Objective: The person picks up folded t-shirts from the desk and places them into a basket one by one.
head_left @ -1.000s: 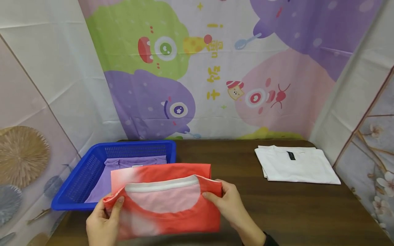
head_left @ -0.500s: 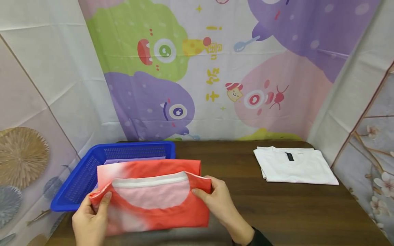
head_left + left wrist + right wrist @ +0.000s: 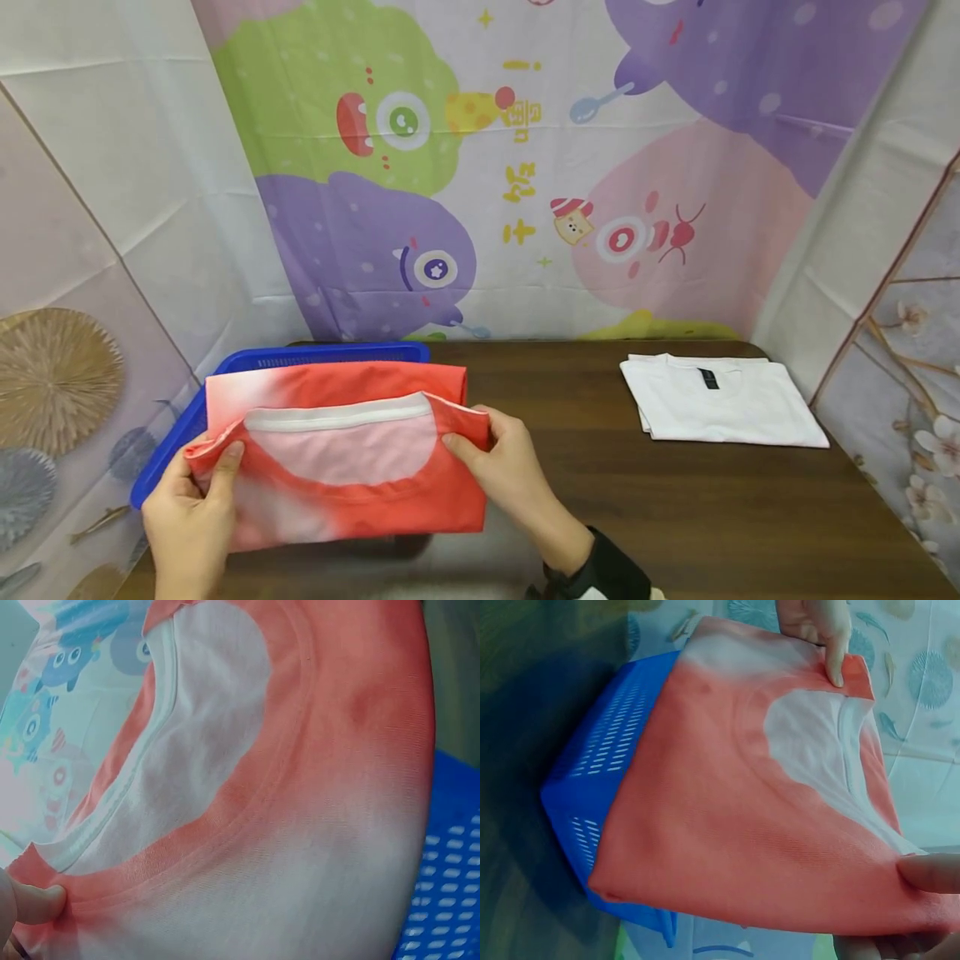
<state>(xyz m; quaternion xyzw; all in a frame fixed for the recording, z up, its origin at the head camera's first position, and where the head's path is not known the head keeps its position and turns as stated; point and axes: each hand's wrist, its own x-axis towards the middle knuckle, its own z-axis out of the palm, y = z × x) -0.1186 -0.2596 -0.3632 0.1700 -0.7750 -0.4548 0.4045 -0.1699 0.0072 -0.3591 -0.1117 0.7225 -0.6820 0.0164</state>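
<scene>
Head view, lower left: from where I stand, a folded red-and-white shirt [image 3: 341,454] of smooth cloth spans a near-rectangle, partly hiding the blue plastic mesh basket [image 3: 322,353]; its long axis runs left to right, the rounded neckline [image 3: 337,418] toward the top of the frame; the left hand [image 3: 191,510] pinches one shoulder, the right hand [image 3: 512,467] the other; a flat-folded white shirt [image 3: 727,404] lies at centre right on the dark wood-grain table [image 3: 690,508].

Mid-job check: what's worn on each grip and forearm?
The left grip is bare, with no glove or sleeve in view. The right grip is ungloved too; past its wrist is a dark sleeve with some white on it.
</scene>
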